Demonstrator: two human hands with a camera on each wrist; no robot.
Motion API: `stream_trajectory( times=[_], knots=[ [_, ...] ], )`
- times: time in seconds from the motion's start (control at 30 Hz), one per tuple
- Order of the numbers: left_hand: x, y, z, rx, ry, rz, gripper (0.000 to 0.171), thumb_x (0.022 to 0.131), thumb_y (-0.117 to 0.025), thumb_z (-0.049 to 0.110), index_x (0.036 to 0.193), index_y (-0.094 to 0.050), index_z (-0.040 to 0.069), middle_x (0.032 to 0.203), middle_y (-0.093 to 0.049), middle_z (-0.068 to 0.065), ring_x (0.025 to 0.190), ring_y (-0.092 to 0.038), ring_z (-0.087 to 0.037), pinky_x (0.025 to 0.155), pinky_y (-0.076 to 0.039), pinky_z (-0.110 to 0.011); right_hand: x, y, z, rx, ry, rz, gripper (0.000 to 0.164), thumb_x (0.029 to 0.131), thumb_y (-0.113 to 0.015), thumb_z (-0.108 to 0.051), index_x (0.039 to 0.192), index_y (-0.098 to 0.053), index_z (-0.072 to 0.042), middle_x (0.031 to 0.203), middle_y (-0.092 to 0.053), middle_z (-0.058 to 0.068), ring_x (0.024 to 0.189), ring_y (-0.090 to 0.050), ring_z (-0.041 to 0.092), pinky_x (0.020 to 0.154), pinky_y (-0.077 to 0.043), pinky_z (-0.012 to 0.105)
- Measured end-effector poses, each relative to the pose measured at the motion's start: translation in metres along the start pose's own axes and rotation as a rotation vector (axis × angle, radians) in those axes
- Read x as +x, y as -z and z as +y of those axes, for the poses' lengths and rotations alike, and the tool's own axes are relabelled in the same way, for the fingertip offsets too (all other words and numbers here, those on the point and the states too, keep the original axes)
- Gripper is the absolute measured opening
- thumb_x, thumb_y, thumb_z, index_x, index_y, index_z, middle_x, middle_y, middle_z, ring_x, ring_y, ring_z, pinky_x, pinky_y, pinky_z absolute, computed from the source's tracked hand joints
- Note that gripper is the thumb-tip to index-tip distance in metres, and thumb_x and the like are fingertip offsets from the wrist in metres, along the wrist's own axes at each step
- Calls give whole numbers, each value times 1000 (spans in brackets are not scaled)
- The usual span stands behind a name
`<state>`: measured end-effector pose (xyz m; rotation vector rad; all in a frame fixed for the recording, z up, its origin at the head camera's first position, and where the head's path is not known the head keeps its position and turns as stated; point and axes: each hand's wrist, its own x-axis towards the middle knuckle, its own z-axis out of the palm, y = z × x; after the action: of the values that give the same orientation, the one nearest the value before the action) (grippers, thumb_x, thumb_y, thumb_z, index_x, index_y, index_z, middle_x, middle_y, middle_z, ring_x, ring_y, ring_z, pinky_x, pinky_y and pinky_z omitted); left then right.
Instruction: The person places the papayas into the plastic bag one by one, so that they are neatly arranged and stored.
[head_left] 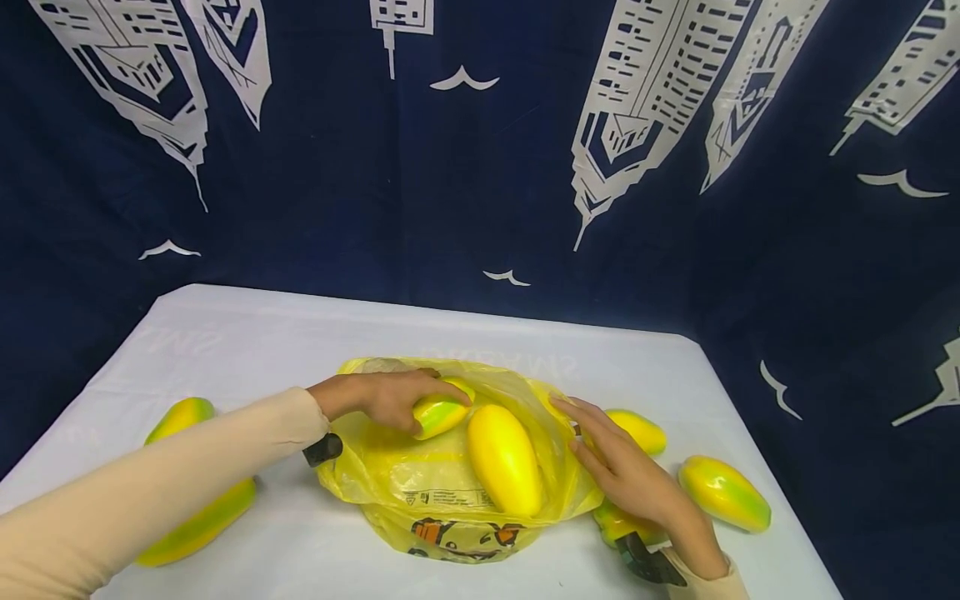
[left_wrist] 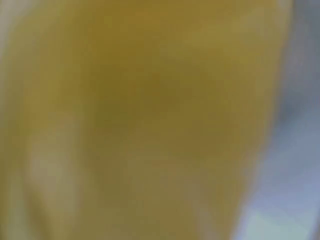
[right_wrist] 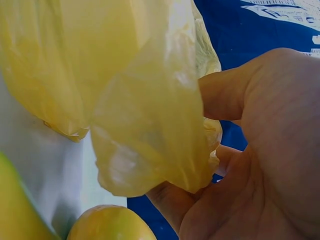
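A yellow plastic bag point(head_left: 442, 479) with printed figures on its front lies on the table with its mouth spread. My left hand point(head_left: 393, 398) reaches into the mouth and grips a yellow-green mango point(head_left: 438, 417) from above. Beside that mango, a larger yellow mango point(head_left: 504, 462) rests inside the bag. At the bag's right rim, my right hand point(head_left: 626, 471) holds the plastic between thumb and fingers. The right wrist view shows the bag point(right_wrist: 145, 110) hanging over the fingertips and hiding them. Blurred yellow plastic point(left_wrist: 165, 120) fills most of the left wrist view.
More yellow-green mangoes lie right of the bag: one point(head_left: 637, 429) behind my right hand, another point(head_left: 725, 493) further right. A bumpy yellow-green fruit point(head_left: 618, 523) sits partly under the right wrist. Other fruit point(head_left: 206, 529) lies at left, partly behind my sleeve. A dark printed curtain point(head_left: 480, 183) hangs behind the white table point(head_left: 300, 333).
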<state>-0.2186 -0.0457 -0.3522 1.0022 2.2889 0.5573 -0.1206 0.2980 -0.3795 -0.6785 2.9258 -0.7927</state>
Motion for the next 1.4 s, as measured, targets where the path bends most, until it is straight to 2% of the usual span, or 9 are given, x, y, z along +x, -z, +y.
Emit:
stream_trajectory(
  times=[0.23,0.5,0.67,0.93,1.13,1.4],
  knots=[
    [9,-4,-2,18,-13,-5,73,89,-67,-1,152,-43,26,157,-41,-8,142,-37,-31,118,-30,-55,0,-1,0,-3,10,6,54,108,-47,-22,157,-30,-35,162,-34,5,145,-38,33,111,-40,57],
    [13,-6,0,45,-7,-4,72,92,-65,2,154,-39,27,162,-33,-8,152,-21,-38,121,-20,-61,0,-1,0,-1,5,-1,55,107,-48,-21,157,-29,-36,161,-34,6,145,-38,33,111,-40,56],
    [13,-7,2,54,6,0,72,92,-65,3,154,-38,26,162,-33,-8,152,-18,-40,120,-21,-63,0,-1,-1,-5,3,4,54,107,-48,-22,157,-30,-35,161,-34,5,145,-39,33,110,-41,55],
    [11,-7,4,35,14,3,75,89,-65,-2,154,-39,26,163,-31,-9,153,-14,-40,120,-21,-63,0,-1,-2,-7,5,3,55,107,-48,-20,157,-31,-35,162,-34,6,146,-38,34,111,-40,56],
    [7,-6,4,40,14,15,76,88,-66,-3,154,-39,25,162,-33,-8,153,-16,-39,119,-24,-62,0,-2,-2,-12,8,4,55,107,-49,-20,156,-31,-35,161,-34,7,145,-38,34,111,-40,56],
    [-5,-5,7,50,22,55,74,88,-66,0,153,-40,23,161,-34,-11,152,-20,-40,118,-24,-65,-1,-2,-1,-24,18,17,54,107,-48,-20,156,-32,-34,161,-34,6,145,-38,34,111,-40,57]
  ],
)
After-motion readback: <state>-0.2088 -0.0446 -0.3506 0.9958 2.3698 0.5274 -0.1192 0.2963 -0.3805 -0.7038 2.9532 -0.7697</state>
